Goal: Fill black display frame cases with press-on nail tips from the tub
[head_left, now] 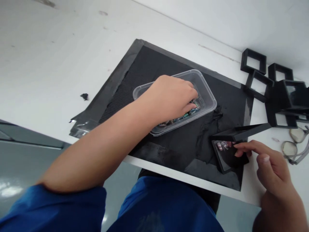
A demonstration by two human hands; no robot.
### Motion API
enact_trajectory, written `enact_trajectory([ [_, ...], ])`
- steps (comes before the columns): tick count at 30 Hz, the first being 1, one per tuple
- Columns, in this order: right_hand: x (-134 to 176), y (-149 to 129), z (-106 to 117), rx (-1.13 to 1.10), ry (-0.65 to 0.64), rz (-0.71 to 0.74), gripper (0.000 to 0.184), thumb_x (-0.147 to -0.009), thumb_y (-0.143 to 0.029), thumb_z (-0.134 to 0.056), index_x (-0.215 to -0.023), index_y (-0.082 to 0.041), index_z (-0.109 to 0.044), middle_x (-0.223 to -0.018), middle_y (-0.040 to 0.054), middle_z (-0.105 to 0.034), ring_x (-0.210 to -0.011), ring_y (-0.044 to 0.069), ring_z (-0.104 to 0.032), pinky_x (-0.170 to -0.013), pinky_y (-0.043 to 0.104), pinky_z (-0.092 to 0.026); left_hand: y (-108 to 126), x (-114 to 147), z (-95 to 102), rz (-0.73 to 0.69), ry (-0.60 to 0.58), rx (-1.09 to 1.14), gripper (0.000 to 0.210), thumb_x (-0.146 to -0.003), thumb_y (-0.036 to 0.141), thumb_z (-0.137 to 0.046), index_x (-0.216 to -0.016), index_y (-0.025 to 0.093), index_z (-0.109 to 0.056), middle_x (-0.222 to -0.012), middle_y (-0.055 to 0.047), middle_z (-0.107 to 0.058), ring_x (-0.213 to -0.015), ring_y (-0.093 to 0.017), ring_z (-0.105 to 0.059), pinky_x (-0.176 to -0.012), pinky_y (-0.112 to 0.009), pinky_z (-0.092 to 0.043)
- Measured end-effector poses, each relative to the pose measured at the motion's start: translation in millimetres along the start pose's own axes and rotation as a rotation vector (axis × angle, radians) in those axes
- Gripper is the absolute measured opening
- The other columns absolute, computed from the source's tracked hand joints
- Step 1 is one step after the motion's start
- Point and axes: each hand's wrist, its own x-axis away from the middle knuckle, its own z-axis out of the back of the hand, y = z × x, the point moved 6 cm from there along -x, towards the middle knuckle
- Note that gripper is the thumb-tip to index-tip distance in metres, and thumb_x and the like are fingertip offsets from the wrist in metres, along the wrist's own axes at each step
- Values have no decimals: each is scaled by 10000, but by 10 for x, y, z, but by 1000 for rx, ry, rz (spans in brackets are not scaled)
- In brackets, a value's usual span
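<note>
A clear plastic container (209, 93) rests on a black mat, with small shiny blue-green and brownish pieces (193, 111) in it. My left hand (172, 96) reaches down into this container, its fingers curled among the pieces; the fingertips are partly hidden, so what they hold cannot be made out. At the mat's right corner lies a black hinged frame case (219, 158) with its lid tilted up. Inside it are a few small pink-and-white patterned pieces (222, 145). My right hand (267, 161) extends its index finger into the case beside those pieces, thumb apart, nothing visible in its grip.
Several black square frames (257, 85) are grouped at the right back of the white table (116, 25). A pair of glasses (291, 148) lies near my right hand. The black mat (145, 69) has worn, taped edges. A dark scrap (84, 96) sits on the left.
</note>
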Motion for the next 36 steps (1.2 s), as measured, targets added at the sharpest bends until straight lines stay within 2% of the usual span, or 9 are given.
enact_trajectory([
  [3,8,12,-18,-8,-8,-6,450,-1144,-526,-375,-1206,-306,-762,-904,27,-748,-812,202,-672,-689,351,-516,25,21,15,14,-63,-8,317,-1069,400,-545,-1274,295,-762,-1287,-21,-772,-1174,-296,-751,-916,-353,-550],
  [6,-2,10,-26,-4,-10,2,439,-1148,-515,-371,-1211,-314,-756,-907,18,-746,-818,193,-666,-692,339,-507,34,29,6,5,-61,-12,287,-1073,353,-524,-1189,312,-783,-1231,8,-777,-1105,-259,-760,-864,-334,-521],
  [14,-24,-46,-11,36,-16,34,398,-1144,-500,-401,-1181,-317,-752,-889,7,-733,-827,182,-674,-707,322,-514,28,51,46,-10,-51,5,257,-1007,248,-499,-1055,233,-751,-1067,-4,-779,-871,-197,-713,-673,-305,-371],
  [20,-35,-46,-16,44,-21,36,390,-1143,-484,-402,-1190,-320,-753,-897,13,-737,-844,190,-692,-700,324,-523,-64,100,248,6,3,145,230,-946,311,-486,-809,196,-630,-785,-31,-679,-622,-158,-528,-616,-338,-278],
  [24,-48,-57,-10,57,-15,35,366,-1139,-472,-420,-1184,-329,-754,-895,3,-738,-836,178,-694,-709,307,-534,-149,142,358,30,25,192,193,-904,299,-481,-730,217,-491,-660,-16,-558,-555,-154,-380,-590,-368,-262],
  [26,-42,-56,-4,65,-15,33,355,-1135,-465,-428,-1180,-332,-755,-897,2,-738,-822,174,-691,-704,302,-538,-178,160,397,37,31,219,126,-880,256,-487,-760,220,-479,-688,-9,-569,-568,-148,-375,-587,-365,-274],
  [29,-13,-33,-1,86,-30,28,342,-1126,-460,-441,-1176,-337,-757,-902,6,-741,-825,186,-696,-683,309,-534,-219,180,431,68,39,224,56,-862,221,-505,-866,219,-561,-768,-5,-642,-583,-138,-399,-601,-351,-296],
  [32,31,12,3,103,-43,3,325,-1115,-446,-455,-1200,-346,-752,-925,11,-743,-821,201,-696,-670,326,-534,-228,177,399,73,21,210,190,-867,230,-547,-1009,213,-671,-853,-15,-712,-646,-155,-520,-622,-338,-321],
  [36,70,47,-2,110,-49,-32,287,-1093,-424,-500,-1216,-351,-749,-943,16,-736,-826,216,-695,-679,342,-546,-158,146,263,48,-31,110,340,-935,298,-586,-1249,230,-698,-1046,-45,-763,-938,-246,-706,-732,-314,-434],
])
